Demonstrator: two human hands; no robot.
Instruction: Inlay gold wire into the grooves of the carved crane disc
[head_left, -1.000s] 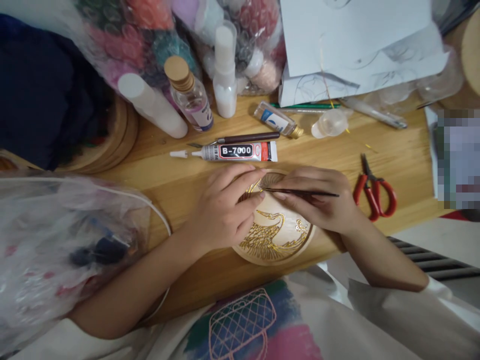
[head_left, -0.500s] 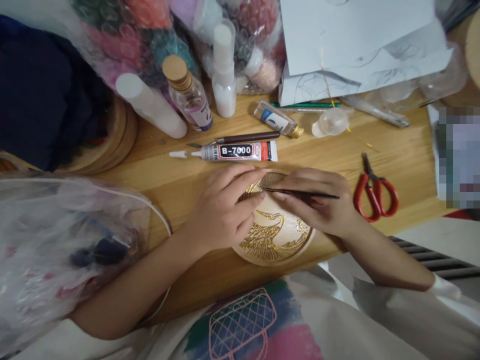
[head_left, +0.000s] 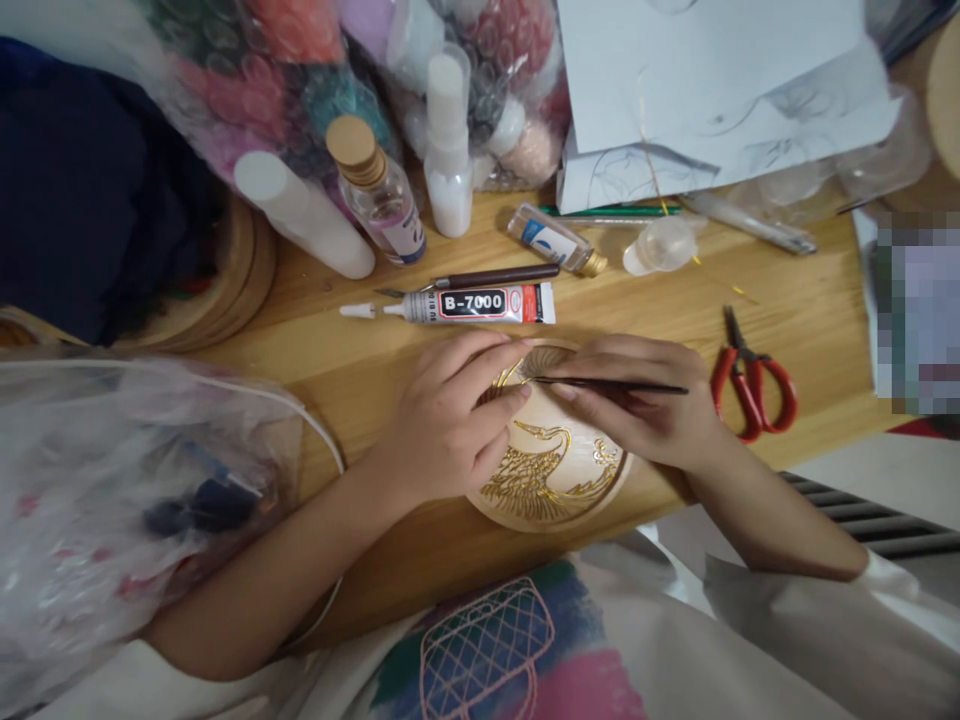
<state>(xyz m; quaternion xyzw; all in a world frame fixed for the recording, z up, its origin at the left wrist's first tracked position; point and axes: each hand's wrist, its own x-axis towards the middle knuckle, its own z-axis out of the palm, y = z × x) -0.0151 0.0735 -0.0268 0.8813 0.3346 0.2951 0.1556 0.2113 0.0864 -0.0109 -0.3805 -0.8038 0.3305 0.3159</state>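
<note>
Item: round wooden plaque [head_left: 537, 412] bearing a gold-lined bird; lies on the table [head_left: 817, 335] near its front edge, below both hands, partly covered.

Item: left hand [head_left: 454, 420], fingers somewhat apart, laid across the plaque's upper left. Hazard: if its hold slackens, the plaque could turn; a heavy fingertip could bend the gold lines.

Item: right hand [head_left: 645, 405], fingers clamped on a slim dark tool [head_left: 645, 387], tip close beside the left fingertips. Hazard: a slip, from a loose grip or jolt, could scratch the pale wood or prick a finger.

Item: glue tube [head_left: 476, 303], nozzle apparently uncapped. Hazard: a knock or squeeze could leak glue.

Item: craft knife [head_left: 499, 277], just behind the tube. Hazard: its blade seems uncovered; careless reaching could cut.

Item: red-handled pliers [head_left: 750, 385], beside the right wrist. Hazard: an outward sweep could shove them.
</note>
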